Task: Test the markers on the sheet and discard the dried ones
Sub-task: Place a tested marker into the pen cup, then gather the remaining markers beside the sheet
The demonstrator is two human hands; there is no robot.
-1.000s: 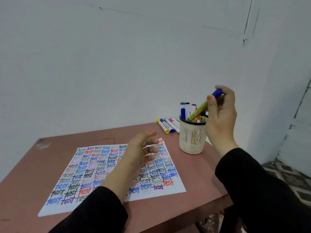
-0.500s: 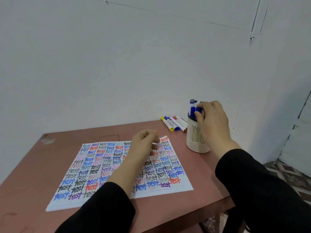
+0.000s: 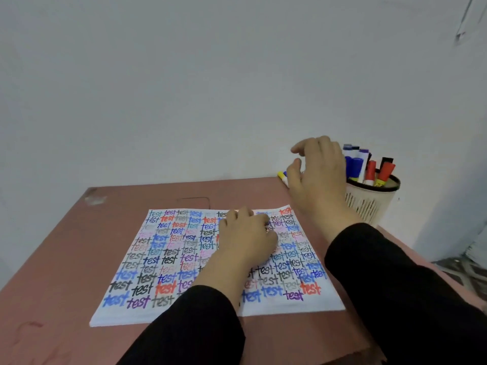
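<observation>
going for a marker (image 3: 282, 175)
right hand (image 3: 320, 177) is hovering empty, left hand (image 3: 246, 234) resting loosely curled on sheet (image 3: 163, 259); best pinching mid-barrel.

Sheet (image 3: 168, 259) on table (image 3: 60, 248); markers (image 3: 369, 167) in cup (image 3: 369, 204), right.

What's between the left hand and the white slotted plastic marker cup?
Head view: right hand, at its wrist, sits between left hand and white slotted cup, above the far corner of the test-covered white paper sheet.
</observation>
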